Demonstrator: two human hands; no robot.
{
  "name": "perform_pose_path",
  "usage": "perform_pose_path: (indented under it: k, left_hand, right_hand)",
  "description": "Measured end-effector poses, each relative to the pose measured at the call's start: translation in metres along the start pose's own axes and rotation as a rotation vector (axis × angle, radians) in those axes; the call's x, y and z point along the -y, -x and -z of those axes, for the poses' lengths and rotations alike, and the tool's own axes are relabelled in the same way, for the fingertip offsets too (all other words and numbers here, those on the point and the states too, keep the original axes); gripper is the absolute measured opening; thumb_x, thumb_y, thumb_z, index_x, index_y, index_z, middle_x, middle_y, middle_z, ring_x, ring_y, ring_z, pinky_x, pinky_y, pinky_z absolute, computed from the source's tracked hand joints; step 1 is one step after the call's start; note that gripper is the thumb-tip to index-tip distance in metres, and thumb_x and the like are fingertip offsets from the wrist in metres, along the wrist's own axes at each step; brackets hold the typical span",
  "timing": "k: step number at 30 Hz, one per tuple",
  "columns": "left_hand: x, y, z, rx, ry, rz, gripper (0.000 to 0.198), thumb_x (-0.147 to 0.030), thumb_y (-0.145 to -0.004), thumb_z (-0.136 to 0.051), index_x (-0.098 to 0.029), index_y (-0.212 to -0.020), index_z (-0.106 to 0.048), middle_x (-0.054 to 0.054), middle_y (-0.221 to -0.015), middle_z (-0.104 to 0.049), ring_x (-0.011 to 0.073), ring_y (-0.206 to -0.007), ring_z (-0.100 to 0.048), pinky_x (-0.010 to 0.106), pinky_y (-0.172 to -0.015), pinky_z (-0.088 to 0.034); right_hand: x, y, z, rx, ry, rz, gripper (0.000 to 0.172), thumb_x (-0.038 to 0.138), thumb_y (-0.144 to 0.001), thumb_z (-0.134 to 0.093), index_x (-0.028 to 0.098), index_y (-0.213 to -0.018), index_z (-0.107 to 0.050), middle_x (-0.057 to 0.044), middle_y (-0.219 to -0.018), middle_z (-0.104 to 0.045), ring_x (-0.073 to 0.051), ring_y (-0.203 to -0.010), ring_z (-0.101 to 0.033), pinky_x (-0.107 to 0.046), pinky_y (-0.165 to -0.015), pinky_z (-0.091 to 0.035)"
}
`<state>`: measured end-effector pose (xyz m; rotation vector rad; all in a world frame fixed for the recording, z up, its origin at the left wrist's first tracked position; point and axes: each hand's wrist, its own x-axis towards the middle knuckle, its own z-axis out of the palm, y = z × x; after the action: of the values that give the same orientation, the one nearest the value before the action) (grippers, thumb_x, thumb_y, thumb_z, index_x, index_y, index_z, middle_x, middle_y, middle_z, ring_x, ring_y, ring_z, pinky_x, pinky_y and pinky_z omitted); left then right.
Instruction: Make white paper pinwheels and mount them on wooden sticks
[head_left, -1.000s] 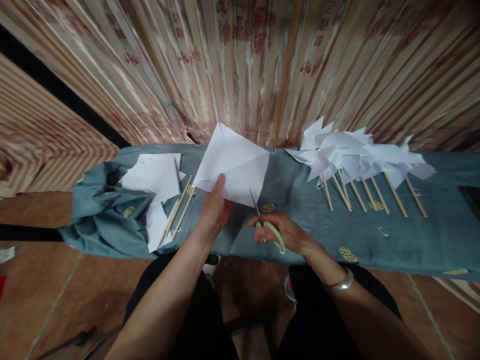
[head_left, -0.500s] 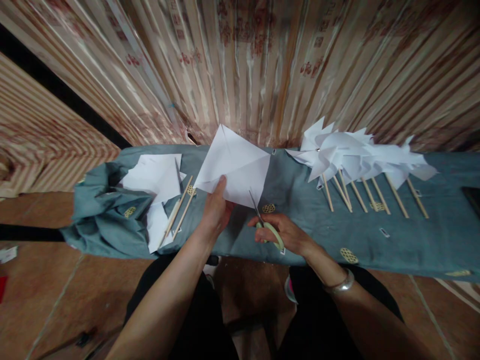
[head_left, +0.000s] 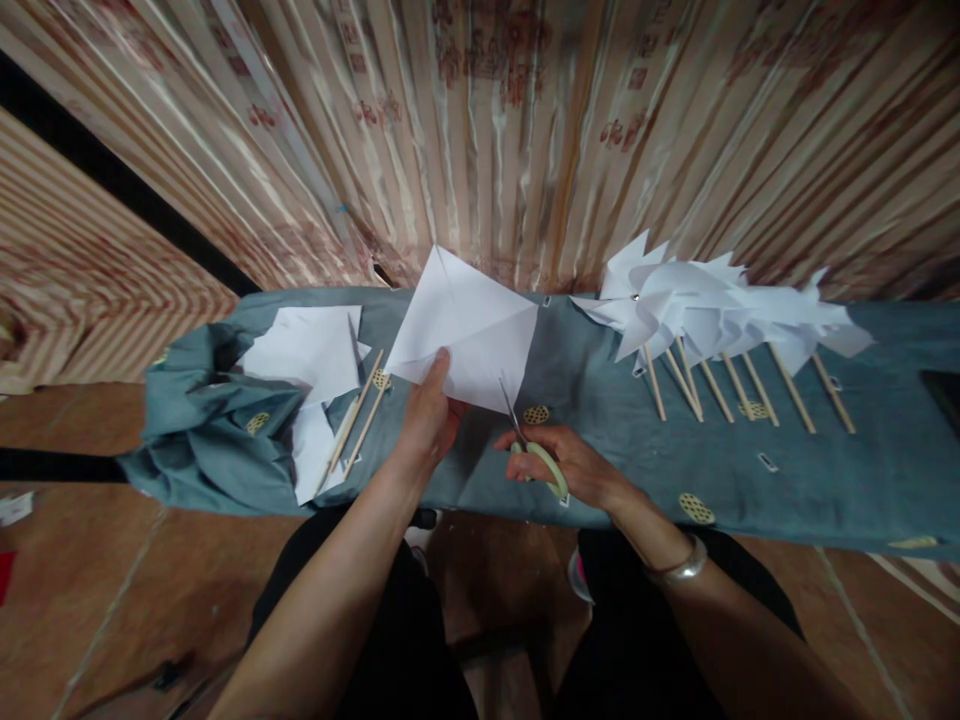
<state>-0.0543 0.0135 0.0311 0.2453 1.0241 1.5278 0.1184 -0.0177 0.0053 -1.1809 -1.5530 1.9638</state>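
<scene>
My left hand (head_left: 433, 405) pinches a white square sheet of paper (head_left: 472, 320) by its lower left edge, thumb on top and fingers beneath. Crease lines cross the sheet, which is held up over the cloth. In my right hand (head_left: 574, 465) is a pair of scissors (head_left: 551, 470) with pale green handles. Their blades meet the paper near its lower right corner, one blade showing on top of the sheet. Whether the blades are fully closed is hard to make out.
White paper pinwheels (head_left: 697, 305) on wooden sticks lie in a row at the right. More white sheets (head_left: 307, 350) and loose wooden sticks (head_left: 356, 415) are at the left. A grey-green cloth (head_left: 825, 490) covers the narrow table; a patterned curtain (head_left: 510, 150) hangs behind it.
Almost nothing differs. The whole view has shifted very slightly; both hands, the paper and the scissors keep the same position relative to each other.
</scene>
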Motion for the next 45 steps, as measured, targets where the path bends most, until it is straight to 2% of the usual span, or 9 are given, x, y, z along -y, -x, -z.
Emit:
perform_pose_path:
  k: [5, 17, 28, 34, 39, 45]
  left_hand:
    - [0.0000, -0.0001, -0.0007, -0.014, -0.035, -0.003, 0.013, -0.021, -0.095, -0.053, -0.022, -0.096, -0.065, 0.001, -0.093, -0.073, 0.0126, -0.077, -0.068, 0.026, -0.077, -0.057]
    - [0.0005, 0.0001, -0.0014, -0.004, -0.016, 0.008, 0.017, -0.019, -0.096, -0.051, -0.019, -0.106, -0.064, 0.001, -0.084, -0.073, 0.0125, -0.069, -0.067, 0.028, -0.079, -0.056]
    - [-0.0013, -0.0008, -0.0014, -0.042, -0.022, -0.036, 0.020, -0.018, -0.095, -0.051, -0.022, -0.110, -0.063, 0.004, -0.095, -0.074, 0.0177, -0.097, -0.069, 0.029, -0.086, -0.055]
    - [-0.0024, -0.0007, 0.0000, -0.042, -0.018, -0.047, 0.018, -0.018, -0.094, -0.053, -0.022, -0.108, -0.064, 0.003, -0.098, -0.074, 0.0172, -0.092, -0.069, 0.030, -0.082, -0.056]
    - [-0.0024, -0.0021, 0.0013, -0.037, -0.035, -0.044, 0.014, -0.019, -0.094, -0.053, -0.021, -0.103, -0.064, 0.003, -0.102, -0.073, 0.0156, -0.089, -0.069, 0.026, -0.078, -0.056]
    - [-0.0009, 0.0014, 0.0000, -0.021, -0.037, -0.040, 0.017, -0.019, -0.094, -0.054, -0.022, -0.107, -0.064, 0.003, -0.097, -0.073, 0.0161, -0.086, -0.069, 0.027, -0.078, -0.056]
  right_hand:
    - [-0.0002, -0.0001, 0.0006, -0.005, 0.016, -0.001, 0.068, 0.074, -0.063, -0.070, 0.015, -0.097, -0.066, -0.002, -0.073, -0.064, -0.015, -0.067, -0.060, -0.028, -0.064, -0.046]
    - [0.0001, -0.0005, -0.0003, -0.021, 0.007, 0.010, 0.062, 0.070, -0.065, -0.072, 0.015, -0.094, -0.068, 0.000, -0.070, -0.063, -0.013, -0.065, -0.058, -0.025, -0.061, -0.046]
    - [0.0012, -0.0016, -0.0037, -0.057, -0.109, -0.056, 0.059, 0.060, -0.054, -0.083, 0.016, -0.091, -0.068, 0.004, -0.063, -0.061, -0.012, -0.061, -0.060, -0.025, -0.060, -0.049]
    - [-0.0010, -0.0030, -0.0044, -0.075, -0.162, -0.061, 0.056, 0.055, -0.051, -0.087, 0.017, -0.088, -0.069, 0.005, -0.059, -0.062, -0.011, -0.057, -0.061, -0.026, -0.060, -0.051]
    - [-0.0027, -0.0036, -0.0034, -0.071, -0.159, -0.053, 0.055, 0.056, -0.052, -0.087, 0.017, -0.088, -0.069, 0.005, -0.059, -0.063, -0.011, -0.054, -0.061, -0.027, -0.058, -0.052]
    - [0.0000, -0.0036, -0.0028, -0.070, -0.116, -0.030, 0.053, 0.055, -0.055, -0.085, 0.017, -0.087, -0.069, 0.005, -0.058, -0.062, -0.011, -0.054, -0.061, -0.026, -0.058, -0.052]
